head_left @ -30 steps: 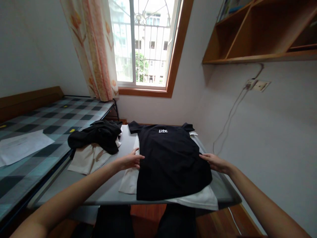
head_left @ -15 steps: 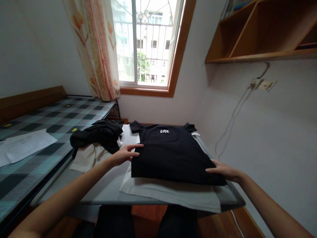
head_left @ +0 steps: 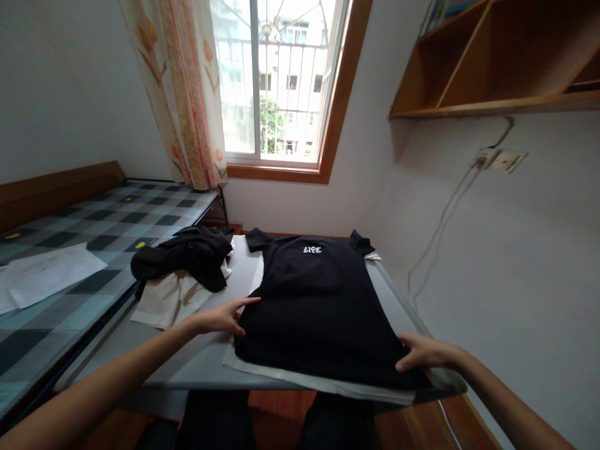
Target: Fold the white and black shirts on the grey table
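A black T-shirt (head_left: 319,312) with white lettering near its far end lies spread out, sleeves away from me. It rests over a white garment (head_left: 290,375), whose edge shows along the near hem. My left hand (head_left: 224,317) is at the shirt's left edge near the hem, index finger stretched over the cloth and thumb at the border; its other fingers are partly hidden. At the lower right side, my right hand (head_left: 426,351) grips the shirt's edge, with the thumb on top and fingertips out of sight.
The grey tabletop (head_left: 182,362) also holds a heap of black clothing (head_left: 197,253) and a beige garment (head_left: 169,297) at the left. Beside it stands a bed with a checked mattress (head_left: 154,215) and papers (head_left: 51,272). A wall shelf (head_left: 469,106) hangs upper right.
Both hands have come toward me, drawing the shirt's hem nearer and down. The raised near part now lies flatter and covers more of the white garment.
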### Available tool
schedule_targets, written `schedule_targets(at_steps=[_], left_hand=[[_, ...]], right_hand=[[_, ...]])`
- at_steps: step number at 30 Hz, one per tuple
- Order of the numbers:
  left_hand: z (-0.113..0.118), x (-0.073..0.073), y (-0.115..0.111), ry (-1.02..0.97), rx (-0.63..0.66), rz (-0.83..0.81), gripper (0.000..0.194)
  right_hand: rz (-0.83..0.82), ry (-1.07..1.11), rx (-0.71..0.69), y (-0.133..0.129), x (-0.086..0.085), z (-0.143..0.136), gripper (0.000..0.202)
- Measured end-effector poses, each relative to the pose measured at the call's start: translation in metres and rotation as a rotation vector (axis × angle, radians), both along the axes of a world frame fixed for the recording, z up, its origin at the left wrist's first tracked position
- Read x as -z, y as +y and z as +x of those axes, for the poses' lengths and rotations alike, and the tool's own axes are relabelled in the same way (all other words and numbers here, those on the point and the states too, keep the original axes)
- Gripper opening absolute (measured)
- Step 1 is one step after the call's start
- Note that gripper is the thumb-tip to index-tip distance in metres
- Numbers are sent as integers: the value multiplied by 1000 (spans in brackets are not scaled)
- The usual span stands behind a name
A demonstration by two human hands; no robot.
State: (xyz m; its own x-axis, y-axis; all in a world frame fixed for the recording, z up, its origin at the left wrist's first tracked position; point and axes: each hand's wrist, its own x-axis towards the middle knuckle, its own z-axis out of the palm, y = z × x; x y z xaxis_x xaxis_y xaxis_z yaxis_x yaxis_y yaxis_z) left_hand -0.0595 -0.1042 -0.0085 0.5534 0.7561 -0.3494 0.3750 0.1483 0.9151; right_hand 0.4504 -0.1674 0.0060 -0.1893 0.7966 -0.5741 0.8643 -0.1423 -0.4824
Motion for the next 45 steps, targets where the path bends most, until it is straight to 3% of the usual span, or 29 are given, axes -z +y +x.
schedule_targets(at_steps=[5, 8, 12, 15, 21, 29, 32, 35, 38, 41, 43, 45], left_hand=[[-4, -20, 1, -71, 57, 77, 95], [-10, -29, 6, 1, 64, 124, 97], [-22, -22, 12, 153, 135, 66, 97], [-31, -18, 15, 97, 129, 59, 96], [-33, -9, 7, 189, 196, -61, 106], [-32, -13, 8, -31, 50, -98, 94], [-36, -2, 8, 143, 34, -33, 93], [-36, 8, 5, 330, 98, 196, 92], [-29, 3, 7, 474, 99, 539, 73], [-11, -8, 23, 512, 32, 802, 49], [7, -11, 38, 457, 53, 914, 45], [25, -6, 53, 435, 63, 974, 48]], right_hand=[[58, 183, 67, -1, -14, -5, 54], [59, 277, 88, -4, -17, -12, 52], [-85, 181, 29, -11, -4, -26, 51], [-50, 243, 8, -11, 5, -29, 46], [-286, 64, 130, -17, 25, -21, 58], [-348, 34, 87, -14, 26, -27, 55], [-368, -80, 57, -18, 28, -30, 49], [-416, -114, -13, -20, 21, -27, 39], [-286, -140, -11, -9, 2, -22, 45], [59, -207, -7, 19, -16, -26, 49], [355, -189, -30, 44, -18, -37, 47], [527, -158, -17, 69, -10, -54, 44]])
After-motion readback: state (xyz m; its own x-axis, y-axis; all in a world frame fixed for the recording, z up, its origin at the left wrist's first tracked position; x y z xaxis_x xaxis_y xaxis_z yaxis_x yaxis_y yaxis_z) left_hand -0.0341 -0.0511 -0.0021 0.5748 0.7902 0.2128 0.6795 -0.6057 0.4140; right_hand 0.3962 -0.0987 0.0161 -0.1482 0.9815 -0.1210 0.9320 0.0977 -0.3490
